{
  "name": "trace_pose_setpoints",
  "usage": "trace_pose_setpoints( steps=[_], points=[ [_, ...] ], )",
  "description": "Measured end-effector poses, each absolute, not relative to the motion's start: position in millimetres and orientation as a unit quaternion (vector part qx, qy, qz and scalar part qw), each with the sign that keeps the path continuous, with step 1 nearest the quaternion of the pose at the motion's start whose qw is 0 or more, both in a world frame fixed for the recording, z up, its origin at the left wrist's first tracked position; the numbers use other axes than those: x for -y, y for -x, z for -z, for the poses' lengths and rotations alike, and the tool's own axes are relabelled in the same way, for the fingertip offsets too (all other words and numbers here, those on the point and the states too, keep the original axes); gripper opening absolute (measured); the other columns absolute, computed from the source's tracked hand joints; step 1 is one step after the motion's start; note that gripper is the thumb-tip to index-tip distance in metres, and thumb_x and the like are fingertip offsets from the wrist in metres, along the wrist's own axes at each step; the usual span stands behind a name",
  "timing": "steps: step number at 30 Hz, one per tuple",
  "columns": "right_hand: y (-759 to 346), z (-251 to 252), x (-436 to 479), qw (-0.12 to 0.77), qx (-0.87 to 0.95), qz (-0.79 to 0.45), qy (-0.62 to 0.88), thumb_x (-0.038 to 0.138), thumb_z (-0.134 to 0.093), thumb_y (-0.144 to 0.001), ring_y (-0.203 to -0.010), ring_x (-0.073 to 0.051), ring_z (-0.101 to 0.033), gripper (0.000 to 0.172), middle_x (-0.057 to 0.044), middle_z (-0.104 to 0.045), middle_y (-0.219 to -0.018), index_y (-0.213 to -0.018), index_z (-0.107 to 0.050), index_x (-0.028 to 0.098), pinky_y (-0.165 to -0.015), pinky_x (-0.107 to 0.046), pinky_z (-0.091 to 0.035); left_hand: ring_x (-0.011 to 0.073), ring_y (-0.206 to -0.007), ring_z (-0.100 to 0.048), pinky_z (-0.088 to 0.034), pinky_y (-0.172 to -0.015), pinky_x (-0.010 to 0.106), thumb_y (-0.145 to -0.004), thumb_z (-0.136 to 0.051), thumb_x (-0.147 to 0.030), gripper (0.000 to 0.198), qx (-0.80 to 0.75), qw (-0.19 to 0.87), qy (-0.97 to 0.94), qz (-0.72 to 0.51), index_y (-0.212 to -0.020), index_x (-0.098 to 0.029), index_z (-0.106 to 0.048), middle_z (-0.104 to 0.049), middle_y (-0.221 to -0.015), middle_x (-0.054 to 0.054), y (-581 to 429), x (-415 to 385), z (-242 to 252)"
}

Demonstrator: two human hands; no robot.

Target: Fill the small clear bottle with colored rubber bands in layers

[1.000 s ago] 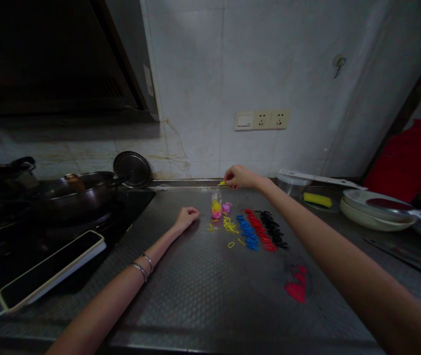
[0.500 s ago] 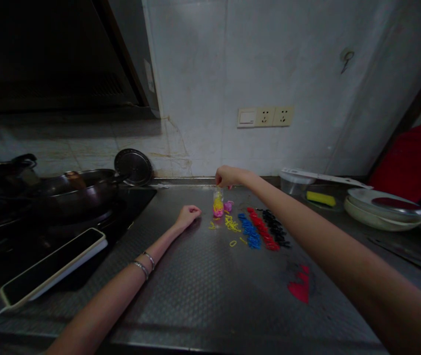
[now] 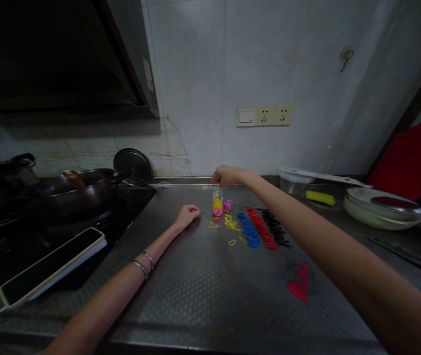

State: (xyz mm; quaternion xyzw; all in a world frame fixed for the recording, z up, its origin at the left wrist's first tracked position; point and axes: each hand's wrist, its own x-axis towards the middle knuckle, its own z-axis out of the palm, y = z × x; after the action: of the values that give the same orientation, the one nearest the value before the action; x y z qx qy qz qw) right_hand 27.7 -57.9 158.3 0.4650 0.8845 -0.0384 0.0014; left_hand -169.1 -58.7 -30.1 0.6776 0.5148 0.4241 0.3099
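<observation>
My right hand [image 3: 225, 175] hovers with fingers pinched right over the mouth of a small clear bottle [image 3: 216, 203] that holds yellow and pink rubber bands. What the fingers pinch is too small to see. My left hand [image 3: 187, 216] rests on the steel counter [image 3: 203, 286] left of the bottle, fingers curled in loosely. Beside the bottle lie a pink band clump [image 3: 227, 205], loose yellow bands [image 3: 230, 224], and rows of blue bands [image 3: 248, 230], red bands [image 3: 262, 228] and black bands [image 3: 275, 228].
A phone [image 3: 49, 266] lies on the dark stove at left, behind it a wok [image 3: 73, 190] and a round lid [image 3: 132, 167]. Plates [image 3: 378, 208], a container with a yellow sponge [image 3: 318, 197] and a red mark [image 3: 299, 283] are at right.
My right hand moved left from above the pink clump to directly over the bottle, a yellow band in its fingers a second ago. The left hand stayed put.
</observation>
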Motion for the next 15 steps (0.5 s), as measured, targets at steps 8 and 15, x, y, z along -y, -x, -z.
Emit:
trace_pose_setpoints(
  steps=[8, 15],
  points=[
    [-41.5, -163.2, 72.9, -0.059, -0.891, 0.018, -0.45, 0.008, -0.058, -0.062, -0.068, -0.012, -0.058, 0.04, -0.006, -0.068, -0.087, -0.1, -0.066, 0.014, -0.058, -0.019, -0.043, 0.0105, -0.054, -0.05, -0.036, -0.051, 0.02, -0.065, -0.058, -0.029, 0.021, -0.51, 0.32, -0.677, -0.423, -0.072, -0.011, -0.067, -0.062, -0.06, 0.002, 167.4, 63.2, 26.3],
    [-80.7, -126.5, 117.9, -0.12, -0.902, 0.029, -0.413, 0.012, -0.052, -0.067, -0.068, -0.013, -0.057, 0.033, -0.006, -0.068, -0.083, -0.096, -0.067, 0.014, -0.063, -0.022, -0.041, 0.0123, -0.056, -0.049, -0.035, -0.053, 0.022, -0.062, -0.062, -0.029, 0.024, -0.464, 0.228, -0.786, -0.338, -0.079, -0.015, -0.071, -0.062, -0.064, 0.002, 164.6, 67.7, 15.9]
  ],
)
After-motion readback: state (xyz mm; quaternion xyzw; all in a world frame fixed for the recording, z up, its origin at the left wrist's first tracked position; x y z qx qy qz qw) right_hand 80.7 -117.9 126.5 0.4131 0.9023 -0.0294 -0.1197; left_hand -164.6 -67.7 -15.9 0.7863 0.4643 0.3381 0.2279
